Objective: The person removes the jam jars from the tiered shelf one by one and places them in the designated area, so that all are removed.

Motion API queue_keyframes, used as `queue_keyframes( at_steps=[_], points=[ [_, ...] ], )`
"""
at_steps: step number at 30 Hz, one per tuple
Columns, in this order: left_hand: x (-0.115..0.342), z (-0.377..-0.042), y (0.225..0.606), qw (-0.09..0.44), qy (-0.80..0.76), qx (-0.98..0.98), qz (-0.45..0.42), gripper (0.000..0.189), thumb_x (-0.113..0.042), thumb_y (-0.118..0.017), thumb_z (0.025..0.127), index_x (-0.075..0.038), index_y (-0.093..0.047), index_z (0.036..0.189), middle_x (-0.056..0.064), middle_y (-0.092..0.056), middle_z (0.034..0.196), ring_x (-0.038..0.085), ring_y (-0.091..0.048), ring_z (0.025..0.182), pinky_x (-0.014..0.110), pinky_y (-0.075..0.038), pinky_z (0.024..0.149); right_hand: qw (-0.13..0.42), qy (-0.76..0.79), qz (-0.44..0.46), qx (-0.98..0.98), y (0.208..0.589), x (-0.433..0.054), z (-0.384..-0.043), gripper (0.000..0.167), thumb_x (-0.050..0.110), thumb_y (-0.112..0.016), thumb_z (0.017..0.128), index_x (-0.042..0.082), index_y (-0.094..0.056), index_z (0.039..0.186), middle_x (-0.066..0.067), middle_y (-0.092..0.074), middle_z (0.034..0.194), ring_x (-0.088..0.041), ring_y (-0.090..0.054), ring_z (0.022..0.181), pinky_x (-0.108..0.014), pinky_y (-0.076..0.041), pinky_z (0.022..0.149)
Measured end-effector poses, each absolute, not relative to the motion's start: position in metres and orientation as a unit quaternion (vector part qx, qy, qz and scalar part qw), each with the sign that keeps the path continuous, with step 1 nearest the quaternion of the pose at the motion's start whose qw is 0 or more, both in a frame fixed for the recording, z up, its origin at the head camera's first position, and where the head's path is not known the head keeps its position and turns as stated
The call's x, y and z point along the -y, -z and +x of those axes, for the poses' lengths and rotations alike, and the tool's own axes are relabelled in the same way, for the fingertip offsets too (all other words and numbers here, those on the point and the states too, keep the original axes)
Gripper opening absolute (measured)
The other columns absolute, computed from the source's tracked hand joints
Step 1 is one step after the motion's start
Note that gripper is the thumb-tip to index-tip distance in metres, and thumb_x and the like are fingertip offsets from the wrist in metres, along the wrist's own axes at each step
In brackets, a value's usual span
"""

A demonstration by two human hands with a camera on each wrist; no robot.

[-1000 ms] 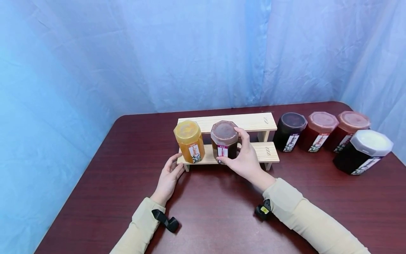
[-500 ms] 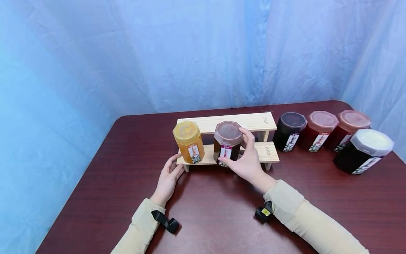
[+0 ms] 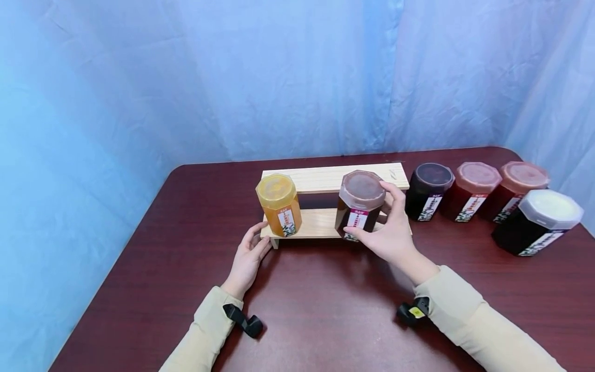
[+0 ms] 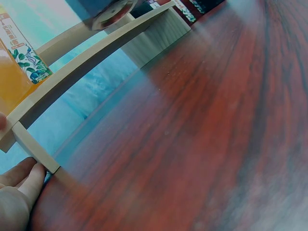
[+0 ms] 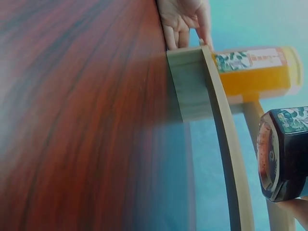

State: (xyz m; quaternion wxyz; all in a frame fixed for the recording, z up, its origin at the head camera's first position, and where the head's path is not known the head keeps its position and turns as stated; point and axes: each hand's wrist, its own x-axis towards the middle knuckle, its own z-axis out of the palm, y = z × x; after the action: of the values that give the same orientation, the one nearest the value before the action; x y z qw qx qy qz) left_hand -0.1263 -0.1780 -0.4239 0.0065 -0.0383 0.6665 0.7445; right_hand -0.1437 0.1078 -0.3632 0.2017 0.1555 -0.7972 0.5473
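My right hand [image 3: 390, 232] grips a dark brown jar [image 3: 341, 214] with a pale, many-sided lid, fingers at its right side and thumb across the front label. In the right wrist view the jar's underside [image 5: 269, 154] shows, raised off the two-tier wooden shelf [image 3: 316, 225]. A yellow-orange jar [image 3: 283, 214] stands upright on the left end of the lower tier. Next to it, my left hand [image 3: 246, 261] holds the shelf's left end, with fingertips against the end leg [image 4: 36, 147] in the left wrist view.
Right of the shelf a dark jar [image 3: 423, 201] and two red jars [image 3: 457, 201] [image 3: 499, 204] stand on the dark red table [image 3: 316, 310]. A white-lidded dark jar [image 3: 516, 232] is in front of them. A blue curtain [image 3: 297, 77] hangs behind the table.
My right hand has moved to the right with the brown jar, widening the distance to the yellow jar. My left hand stays at the shelf's left end.
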Motion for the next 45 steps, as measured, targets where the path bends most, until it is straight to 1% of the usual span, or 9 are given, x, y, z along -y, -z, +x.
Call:
queue_keyframes(
  at_steps=[3, 5, 8, 16, 19, 29, 33, 38, 45],
  points=[
    [0.178, -0.127, 0.424, 0.006, -0.742, -0.67, -0.036, 0.041, -0.008, -0.048, 0.098, -0.003, -0.038, 0.138, 0.019, -0.047, 0.13, 0.015, -0.051, 0.113, 0.042, -0.037, 0.105, 0.214, -0.538, 0.155, 0.8, 0.363, -0.118, -0.142, 0.105, -0.008, -0.086, 0.056, 0.009, -0.022, 0.137, -0.021, -0.055, 0.119, 0.003, -0.055, 0.086, -0.007, -0.046, 0.073],
    [0.178, -0.127, 0.424, 0.007, -0.742, -0.67, -0.037, 0.041, -0.007, -0.047, 0.098, -0.003, -0.037, 0.138, 0.019, -0.046, 0.131, 0.016, -0.05, 0.114, 0.043, -0.036, 0.106, 0.216, -0.542, 0.154, 0.797, 0.363, -0.125, -0.141, 0.105, -0.01, -0.085, 0.055, 0.007, -0.022, 0.137, -0.019, -0.055, 0.118, 0.006, -0.054, 0.086, -0.008, -0.047, 0.073],
    [0.178, -0.128, 0.425, 0.009, -0.741, -0.67, -0.037, 0.042, -0.008, -0.047, 0.098, -0.002, -0.037, 0.138, 0.02, -0.045, 0.132, 0.016, -0.05, 0.115, 0.044, -0.034, 0.107, 0.215, -0.548, 0.149, 0.794, 0.364, -0.134, -0.14, 0.106, -0.013, -0.084, 0.055, 0.006, -0.022, 0.138, -0.013, -0.053, 0.117, 0.006, -0.055, 0.084, -0.009, -0.048, 0.071],
    [0.179, -0.127, 0.425, 0.008, -0.741, -0.671, -0.036, 0.041, -0.007, -0.047, 0.098, -0.003, -0.037, 0.138, 0.02, -0.045, 0.132, 0.017, -0.049, 0.115, 0.045, -0.035, 0.107, 0.24, -0.504, 0.145, 0.817, 0.364, -0.157, -0.134, 0.108, -0.008, -0.086, 0.054, 0.01, -0.023, 0.139, 0.019, -0.051, 0.112, 0.004, -0.053, 0.072, -0.009, -0.043, 0.059],
    [0.178, -0.127, 0.424, 0.007, -0.742, -0.669, -0.038, 0.04, -0.008, -0.047, 0.098, -0.004, -0.039, 0.138, 0.019, -0.045, 0.132, 0.019, -0.049, 0.117, 0.045, -0.035, 0.107, 0.236, -0.504, 0.134, 0.82, 0.364, -0.164, -0.133, 0.108, -0.007, -0.087, 0.054, 0.011, -0.024, 0.14, 0.024, -0.05, 0.11, 0.003, -0.052, 0.07, -0.011, -0.042, 0.056],
    [0.178, -0.129, 0.427, 0.007, -0.742, -0.669, -0.042, 0.039, -0.008, -0.047, 0.098, -0.005, -0.04, 0.137, 0.011, -0.046, 0.128, 0.014, -0.049, 0.112, 0.039, -0.039, 0.103, 0.249, -0.491, 0.14, 0.823, 0.367, -0.18, -0.13, 0.108, -0.013, -0.085, 0.052, 0.007, -0.024, 0.139, 0.027, -0.05, 0.109, 0.002, -0.049, 0.069, -0.009, -0.041, 0.057],
    [0.18, -0.131, 0.429, 0.008, -0.744, -0.667, -0.034, 0.04, -0.008, -0.047, 0.099, -0.004, -0.039, 0.137, 0.014, -0.044, 0.132, 0.016, -0.048, 0.115, 0.041, -0.037, 0.104, 0.254, -0.491, 0.142, 0.821, 0.367, -0.186, -0.13, 0.109, -0.015, -0.084, 0.051, 0.006, -0.023, 0.139, 0.025, -0.05, 0.11, 0.002, -0.049, 0.069, -0.009, -0.04, 0.056],
    [0.18, -0.13, 0.43, 0.009, -0.743, -0.669, -0.03, 0.04, -0.008, -0.046, 0.099, -0.004, -0.038, 0.138, 0.018, -0.041, 0.137, 0.018, -0.047, 0.118, 0.036, -0.041, 0.101, 0.249, -0.495, 0.126, 0.823, 0.366, -0.196, -0.13, 0.111, -0.018, -0.082, 0.052, 0.007, -0.021, 0.141, 0.026, -0.05, 0.11, 0.003, -0.051, 0.072, -0.008, -0.042, 0.056],
    [0.179, -0.131, 0.429, 0.01, -0.745, -0.666, -0.03, 0.039, -0.007, -0.045, 0.099, -0.004, -0.038, 0.137, 0.017, -0.043, 0.134, 0.019, -0.047, 0.118, 0.036, -0.04, 0.102, 0.247, -0.473, 0.114, 0.838, 0.365, -0.213, -0.128, 0.115, -0.017, -0.083, 0.05, 0.009, -0.02, 0.143, 0.027, -0.049, 0.108, 0.005, -0.05, 0.069, -0.008, -0.041, 0.054]
  ],
)
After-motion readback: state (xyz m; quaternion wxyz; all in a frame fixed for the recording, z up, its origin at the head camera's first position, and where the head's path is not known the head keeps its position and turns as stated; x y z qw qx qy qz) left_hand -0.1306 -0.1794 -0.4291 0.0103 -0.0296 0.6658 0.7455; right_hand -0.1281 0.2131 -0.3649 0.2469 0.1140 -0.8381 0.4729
